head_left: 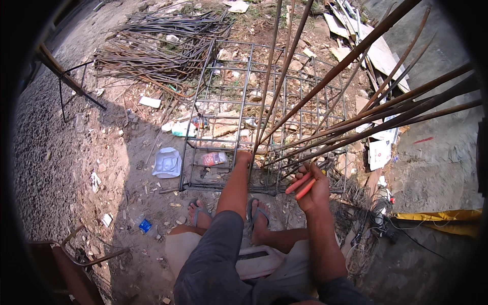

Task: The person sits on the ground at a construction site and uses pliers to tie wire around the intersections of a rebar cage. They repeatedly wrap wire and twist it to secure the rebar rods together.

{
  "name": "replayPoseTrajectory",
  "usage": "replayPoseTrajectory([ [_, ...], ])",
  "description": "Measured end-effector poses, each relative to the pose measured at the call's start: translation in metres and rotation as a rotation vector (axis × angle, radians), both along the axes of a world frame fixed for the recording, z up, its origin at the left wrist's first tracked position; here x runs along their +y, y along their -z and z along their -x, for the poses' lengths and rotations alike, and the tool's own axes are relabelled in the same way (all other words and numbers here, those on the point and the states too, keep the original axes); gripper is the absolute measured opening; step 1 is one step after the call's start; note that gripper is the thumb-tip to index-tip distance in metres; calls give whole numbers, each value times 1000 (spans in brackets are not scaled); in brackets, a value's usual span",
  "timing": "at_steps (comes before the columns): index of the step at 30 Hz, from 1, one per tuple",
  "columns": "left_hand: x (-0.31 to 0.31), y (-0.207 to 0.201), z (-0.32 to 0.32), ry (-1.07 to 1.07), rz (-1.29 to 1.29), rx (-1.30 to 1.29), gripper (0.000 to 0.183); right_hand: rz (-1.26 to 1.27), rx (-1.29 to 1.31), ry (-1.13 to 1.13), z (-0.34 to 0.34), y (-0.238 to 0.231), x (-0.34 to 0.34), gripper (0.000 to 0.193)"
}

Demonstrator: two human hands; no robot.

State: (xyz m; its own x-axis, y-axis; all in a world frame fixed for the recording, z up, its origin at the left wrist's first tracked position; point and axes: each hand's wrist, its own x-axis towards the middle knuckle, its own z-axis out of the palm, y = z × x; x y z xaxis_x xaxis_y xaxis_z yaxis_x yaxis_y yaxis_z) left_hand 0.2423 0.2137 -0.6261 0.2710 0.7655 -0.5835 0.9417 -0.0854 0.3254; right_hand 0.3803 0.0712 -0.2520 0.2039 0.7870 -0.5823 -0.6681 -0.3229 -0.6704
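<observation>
The person sat low over a welded grid of steel reinforcing bars (264, 117) that lay flat on the littered dirt ground (127, 152) just beyond their sandalled feet (203, 213). The right hand (312, 190) was closed around the red handles of a plier-like tool (301, 186), held at the near right corner of the grid where a fan of long loose rods (386, 112) rose up and away to the right. The left hand (244, 157) reached forward to the grid's near edge; its fingers were mostly hidden behind the wrist, so I could not tell whether they were wrapped around a bar or only resting on it. The steel looked rigid, rusty and rough, heavy as an assembled piece; it would likely not flex much, and a firm hold on a single bar close to a crossing point seemed safest, away from cut ends. Thin tie wire (361, 203) lay tangled just beside the right knee, and would bend easily. A larger heap of bent rods (162, 46) lay well apart at the upper left, with scraps of paper and plastic (166, 162) scattered between.
</observation>
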Motion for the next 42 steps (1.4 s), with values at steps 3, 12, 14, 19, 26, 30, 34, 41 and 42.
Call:
replayPoseTrajectory([
  [3,-1,-18,-18,48,84,1,41,19,19,30,-14,3,-6,22],
  [12,-20,-56,-27,-485,122,-154,31,53,32,7,-15,0,-10,21],
  [14,-21,-64,-25,-716,147,-250,32,51,36,-6,-12,-4,-10,21],
  [19,-22,-21,-6,-343,-35,-169,37,27,49,-45,-4,-4,-9,21],
  [26,-30,-14,-29,-72,-68,-225,36,28,81,18,-19,4,-11,19],
  [30,-58,-34,-84,-955,408,-769,30,39,25,128,-45,7,-21,18],
  [34,-35,-12,59,-170,-224,-53,15,-38,122,-69,15,-9,-14,18],
  [41,-93,-120,10,-676,-341,-188,19,96,-37,-99,-53,50,-37,23],
  [42,-98,-129,30,-317,-339,-51,17,98,-39,-129,-55,50,-41,24],
])
